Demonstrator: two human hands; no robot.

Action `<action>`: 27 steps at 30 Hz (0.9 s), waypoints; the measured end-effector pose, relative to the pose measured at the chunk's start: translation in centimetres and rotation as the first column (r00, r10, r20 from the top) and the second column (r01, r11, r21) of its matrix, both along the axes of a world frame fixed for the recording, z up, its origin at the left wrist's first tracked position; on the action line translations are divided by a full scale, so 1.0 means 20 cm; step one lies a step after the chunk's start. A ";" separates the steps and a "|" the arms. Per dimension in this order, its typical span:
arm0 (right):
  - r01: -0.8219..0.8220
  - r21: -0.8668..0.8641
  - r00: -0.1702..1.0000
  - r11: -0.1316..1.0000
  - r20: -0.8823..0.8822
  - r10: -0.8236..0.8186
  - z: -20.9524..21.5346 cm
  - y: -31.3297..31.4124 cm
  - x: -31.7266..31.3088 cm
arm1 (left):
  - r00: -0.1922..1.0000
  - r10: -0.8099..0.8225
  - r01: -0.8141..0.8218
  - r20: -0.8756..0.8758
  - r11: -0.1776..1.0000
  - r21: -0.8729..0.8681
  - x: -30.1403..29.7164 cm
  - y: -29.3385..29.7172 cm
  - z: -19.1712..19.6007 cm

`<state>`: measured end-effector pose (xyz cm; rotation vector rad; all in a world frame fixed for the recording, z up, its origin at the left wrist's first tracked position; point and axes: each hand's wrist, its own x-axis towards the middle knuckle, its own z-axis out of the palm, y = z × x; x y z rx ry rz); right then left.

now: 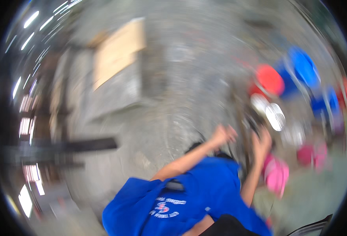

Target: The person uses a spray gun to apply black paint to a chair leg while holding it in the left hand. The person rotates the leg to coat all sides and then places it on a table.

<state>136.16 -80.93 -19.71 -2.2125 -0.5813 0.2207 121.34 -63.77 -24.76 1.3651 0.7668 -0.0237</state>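
Observation:
The whole view is smeared by motion. My left hand (222, 135) is held out in front of my blue shirt, its fingers loosely apart with nothing visible in them. To its right, my right hand (262, 141) is raised with a gap between thumb and fingers. A dark, blurred thing (253, 122) lies just beyond its fingertips; whether they touch, I cannot tell. White round things (275, 117) are close by, past that hand. Beside my right forearm stands a bright pink container (275, 175).
At the right are a red bucket (270, 80), a large blue bucket (303, 67), another blue bucket (326, 103) and a second pink thing (313, 154). A tan board (120, 51) rests on a grey block (120, 88) at the far left. A dark bar (91, 144) juts in from the left.

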 end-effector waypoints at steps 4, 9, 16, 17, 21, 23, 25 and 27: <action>-0.038 0.248 0.951 0.968 -0.289 0.111 0.15 0.30 -0.18 | 0.968 0.251 -0.244 -0.006 0.931 -0.271 -0.14 -0.01 -0.08; -0.676 -0.032 0.725 0.736 -0.210 0.656 0.18 0.69 -0.46 | 0.774 0.631 -0.602 0.055 0.760 -0.245 -0.30 0.19 -0.02; -0.796 0.182 0.458 0.577 -0.443 0.771 0.12 0.96 -0.73 | 0.805 0.591 -0.580 0.052 0.802 -0.141 -0.84 0.45 0.20; -0.802 0.142 0.485 0.580 -0.410 0.772 0.11 1.02 -0.75 | 0.819 0.573 -0.567 0.039 0.817 -0.105 -0.93 0.46 0.23; -0.820 0.157 0.470 0.550 -0.363 0.805 0.21 1.24 -0.71 | 0.582 0.775 -0.812 0.245 0.539 0.223 -1.48 0.49 0.52; -0.826 0.238 0.459 0.511 -0.241 0.855 0.34 1.39 -0.71 | 0.425 0.836 -0.895 0.347 0.331 0.299 -1.80 0.49 0.83; -0.828 0.295 0.458 0.478 -0.136 0.878 0.53 1.52 -0.76 | 0.309 0.808 -0.902 0.502 0.083 0.423 -2.12 0.44 1.25; -0.817 0.400 0.449 0.415 -0.008 0.893 0.80 1.67 -0.81 | 0.375 0.557 -0.796 0.741 -0.216 0.565 -2.35 0.35 1.73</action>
